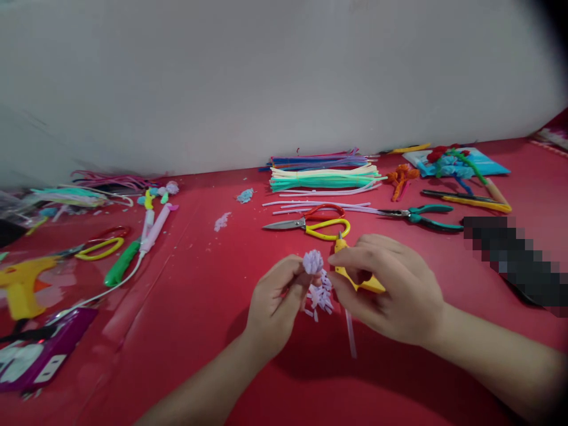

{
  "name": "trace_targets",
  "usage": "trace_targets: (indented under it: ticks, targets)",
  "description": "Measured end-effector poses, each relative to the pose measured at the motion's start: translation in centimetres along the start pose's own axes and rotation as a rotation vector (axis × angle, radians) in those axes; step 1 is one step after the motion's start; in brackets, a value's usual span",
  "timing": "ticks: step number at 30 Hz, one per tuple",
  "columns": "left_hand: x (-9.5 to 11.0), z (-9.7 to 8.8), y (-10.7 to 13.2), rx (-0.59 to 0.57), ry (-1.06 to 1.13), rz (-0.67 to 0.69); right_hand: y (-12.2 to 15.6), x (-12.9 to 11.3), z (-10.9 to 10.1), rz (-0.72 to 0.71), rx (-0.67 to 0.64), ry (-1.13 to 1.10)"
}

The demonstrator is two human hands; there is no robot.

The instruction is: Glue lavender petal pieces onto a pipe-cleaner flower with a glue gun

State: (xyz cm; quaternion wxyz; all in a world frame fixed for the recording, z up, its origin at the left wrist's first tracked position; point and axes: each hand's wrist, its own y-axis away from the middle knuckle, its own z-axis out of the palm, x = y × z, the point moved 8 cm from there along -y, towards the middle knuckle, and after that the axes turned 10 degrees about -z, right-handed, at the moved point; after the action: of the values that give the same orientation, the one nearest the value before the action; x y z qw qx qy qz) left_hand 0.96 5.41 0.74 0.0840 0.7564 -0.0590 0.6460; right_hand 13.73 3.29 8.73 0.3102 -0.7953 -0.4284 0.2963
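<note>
My left hand (276, 299) is closed in a pinch on a small lilac pipe-cleaner flower (316, 278), a fuzzy ball on top with short looped pieces below it. My right hand (387, 287) is closed too, fingers pinching the same flower from the right, with its thin pale stem (351, 334) trailing down toward me. A yellow glue gun (355, 278) lies on the red table under my right hand, mostly hidden by it.
Scissors with red and yellow handles (310, 224), teal pliers (417, 215), and a pile of coloured pipe cleaners (323, 173) lie beyond my hands. A second glue gun (20, 287), scissors (95, 247) and more craft bits sit at the left. A white wall backs the table.
</note>
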Motion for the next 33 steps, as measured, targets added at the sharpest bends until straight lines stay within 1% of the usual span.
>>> trace_targets:
  ticks: [4,8,11,16,20,30,32,33]
  targets:
    - [0.1,-0.3,0.2,0.04,-0.062,0.03,0.2,0.0,0.1,-0.026,-0.005,-0.007]
    - [0.6,-0.2,0.3,0.028,-0.122,0.073,0.3,-0.3,0.4,-0.067,-0.013,0.011]
    - [0.8,-0.2,0.4,0.026,-0.125,0.082,0.3,-0.6,0.3,-0.104,-0.009,0.026]
    - [0.7,0.0,0.3,0.013,-0.106,0.072,0.4,-0.3,0.4,-0.093,-0.013,0.031]
    - [1.0,0.3,0.4,-0.013,-0.109,0.144,0.2,-0.5,0.3,-0.125,0.021,0.039]
    - [1.3,0.3,0.5,-0.007,-0.182,0.228,0.4,-0.6,0.6,-0.135,-0.006,0.035]
    - [1.8,0.2,0.5,0.008,-0.224,0.277,0.4,-0.6,0.6,-0.141,-0.005,0.033]
    - [2.3,0.1,0.5,0.021,-0.256,0.327,0.3,-0.7,0.5,-0.142,0.0,0.027]
